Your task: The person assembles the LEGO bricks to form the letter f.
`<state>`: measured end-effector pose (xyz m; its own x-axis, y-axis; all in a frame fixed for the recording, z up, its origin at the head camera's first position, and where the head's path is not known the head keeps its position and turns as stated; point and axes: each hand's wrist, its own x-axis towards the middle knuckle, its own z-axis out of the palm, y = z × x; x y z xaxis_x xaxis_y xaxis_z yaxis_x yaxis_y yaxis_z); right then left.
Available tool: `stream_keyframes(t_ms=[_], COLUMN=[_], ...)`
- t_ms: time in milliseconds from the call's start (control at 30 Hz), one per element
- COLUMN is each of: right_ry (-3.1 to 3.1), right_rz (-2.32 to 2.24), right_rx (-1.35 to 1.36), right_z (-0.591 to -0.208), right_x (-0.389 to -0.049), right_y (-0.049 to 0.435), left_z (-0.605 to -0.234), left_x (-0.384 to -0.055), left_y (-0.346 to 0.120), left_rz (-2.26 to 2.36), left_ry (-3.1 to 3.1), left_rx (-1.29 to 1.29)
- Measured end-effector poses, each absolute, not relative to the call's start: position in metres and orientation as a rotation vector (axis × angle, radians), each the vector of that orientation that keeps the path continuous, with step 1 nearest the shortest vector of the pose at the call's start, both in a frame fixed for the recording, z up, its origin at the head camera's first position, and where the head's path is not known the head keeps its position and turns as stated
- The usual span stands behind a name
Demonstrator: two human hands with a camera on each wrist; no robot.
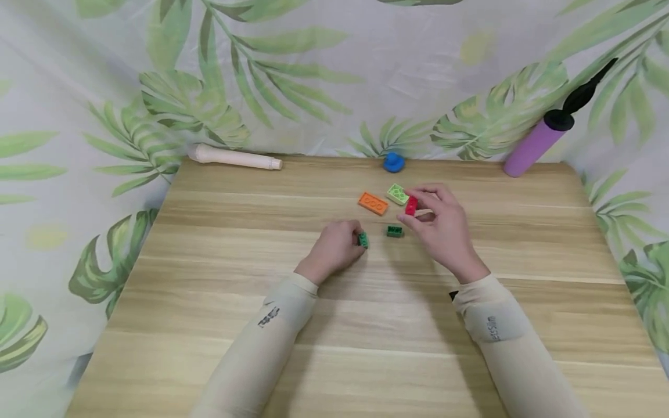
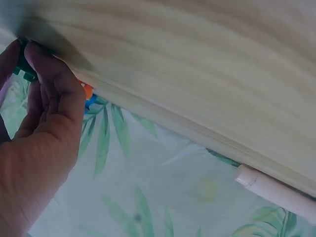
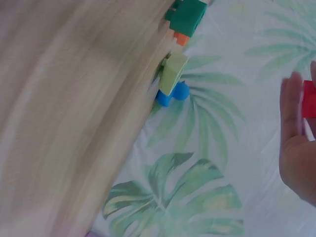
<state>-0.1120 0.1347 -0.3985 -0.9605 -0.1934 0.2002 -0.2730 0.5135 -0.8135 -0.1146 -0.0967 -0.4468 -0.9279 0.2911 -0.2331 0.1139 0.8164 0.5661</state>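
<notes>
My left hand [image 1: 336, 245] pinches a small green toy brick [image 1: 363, 240] between thumb and fingers, low over the table. Its studs show in the left wrist view, where the green brick [image 2: 25, 66] is partly covered by fingertips. My right hand [image 1: 443, 223] holds a red brick [image 1: 411, 205] between thumb and fingers; in the right wrist view the red brick [image 3: 309, 99] shows at the right edge. Between the hands a dark green brick [image 1: 394, 231] lies on the table. Beyond it are an orange brick [image 1: 373, 203] and a light green brick [image 1: 398, 194], beside my right fingertips.
A blue rounded piece [image 1: 394, 162] sits near the back edge of the wooden table [image 1: 219, 302]. At the back left lies a pale pink stick-shaped object [image 1: 237, 158]. A purple cylinder with a black top [image 1: 535, 145] leans on the leaf-print cloth [image 1: 418, 75] at the back right.
</notes>
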Motion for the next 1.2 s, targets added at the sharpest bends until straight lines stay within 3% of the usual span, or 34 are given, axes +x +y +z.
stream_keyframes(t_ms=[333, 600, 1200], right_ry=[-3.139, -3.191, -3.104], right_rz=[1.284, 1.228, 0.818], right_rx=[0.683, 0.725, 0.949], right_z=[-0.419, -0.437, -0.435], right_x=[-0.139, -0.134, -0.128], right_y=[0.104, 0.092, 0.072], left_z=[-0.447, -0.455, -0.453], left_x=[-0.129, -0.125, -0.124], left_y=[-0.097, -0.097, -0.109], left_rz=[0.996, 1.054, 1.055], left_ry=[2.583, 2.505, 2.524], left_rx=[0.269, 0.187, 0.145])
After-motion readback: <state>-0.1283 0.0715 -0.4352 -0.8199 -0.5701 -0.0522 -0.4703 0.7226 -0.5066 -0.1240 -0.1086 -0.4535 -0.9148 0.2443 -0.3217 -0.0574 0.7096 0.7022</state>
